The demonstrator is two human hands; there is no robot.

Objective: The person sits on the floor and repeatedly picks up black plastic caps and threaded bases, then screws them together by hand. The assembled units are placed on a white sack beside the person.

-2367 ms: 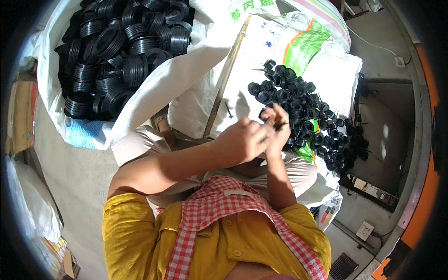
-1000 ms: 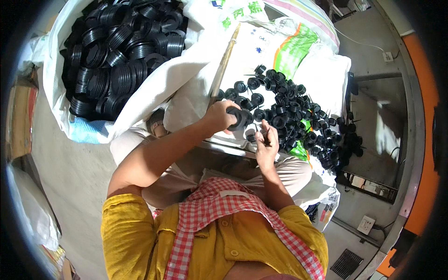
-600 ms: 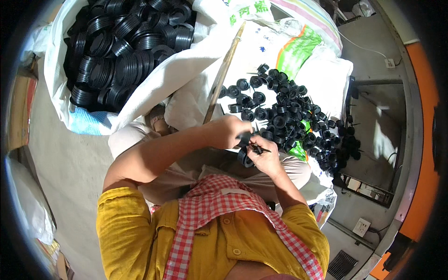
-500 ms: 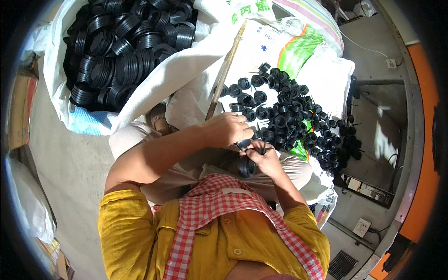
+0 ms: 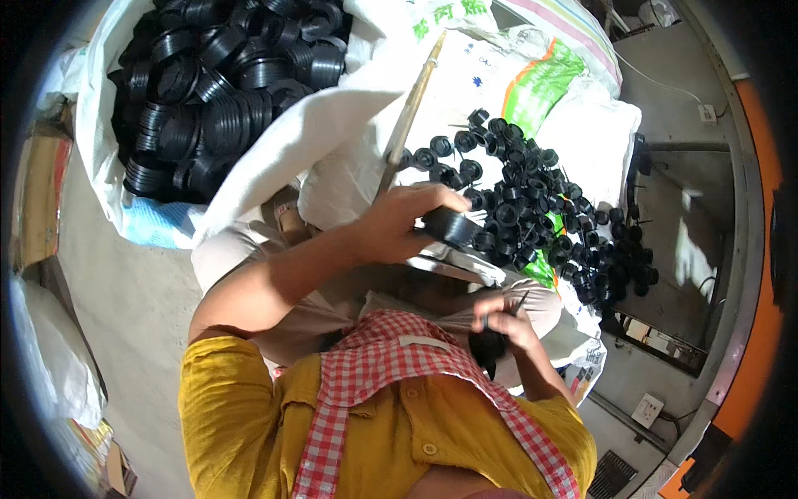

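My left hand (image 5: 407, 220) is closed round a short stack of black ribbed plastic rings or caps (image 5: 453, 226), held above my lap. Lower and to the right, my right hand (image 5: 509, 323) is curled and smeared by motion. Below its fingers hangs a dark round black piece (image 5: 488, 345), and a thin dark spike sticks up past them; I cannot make out their exact kind. Beyond my hands, a heap of small black plastic caps (image 5: 507, 214), some with thin stems, lies on white and green sacking (image 5: 532, 91).
A big white woven sack (image 5: 249, 175) full of stacked black rings (image 5: 237, 121) stands open at the far left. A wooden stick (image 5: 411, 108) slants up beside my left hand. Grey metal panels with a socket (image 5: 647, 411) flank the right side. A cardboard box (image 5: 41, 195) stands at the left.
My hands, close together before, have parted. The left one has turned, showing the ring stack at the heap's edge; the right one has moved down and right, toward my body.
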